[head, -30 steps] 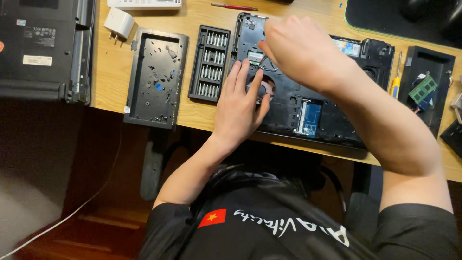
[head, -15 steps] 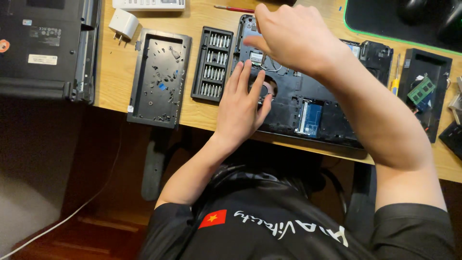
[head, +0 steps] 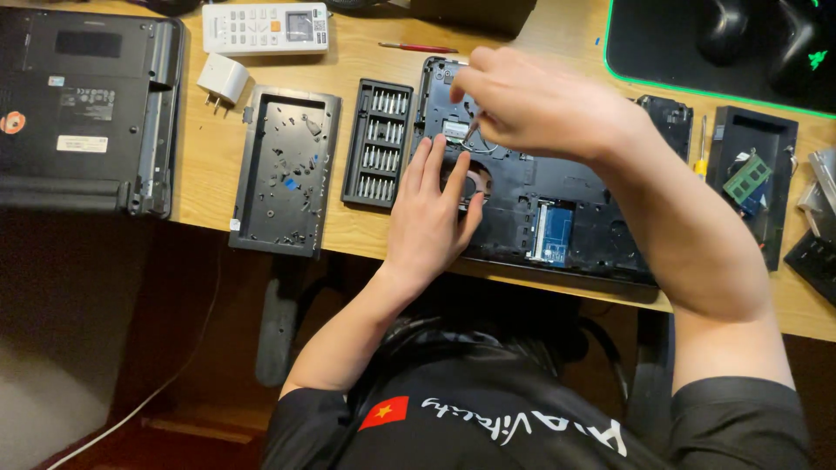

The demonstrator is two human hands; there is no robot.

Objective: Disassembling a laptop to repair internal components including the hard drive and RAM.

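Two laptops sit on your counter (head: 209,187): a closed black laptop (head: 87,109) at the far left and one opened laptop base (head: 557,209) under your hands. Between them lie one removed black cover panel (head: 286,170) and one bit set tray (head: 377,144). Your left hand (head: 431,218) lies open and flat, fingers spread on the base beside the fan. Your right hand (head: 535,104) is closed, pinching a thin screwdriver (head: 471,129) whose tip touches the base.

Bright, even overhead light on the desk (head: 557,35) (floor below dim); sharp focus.
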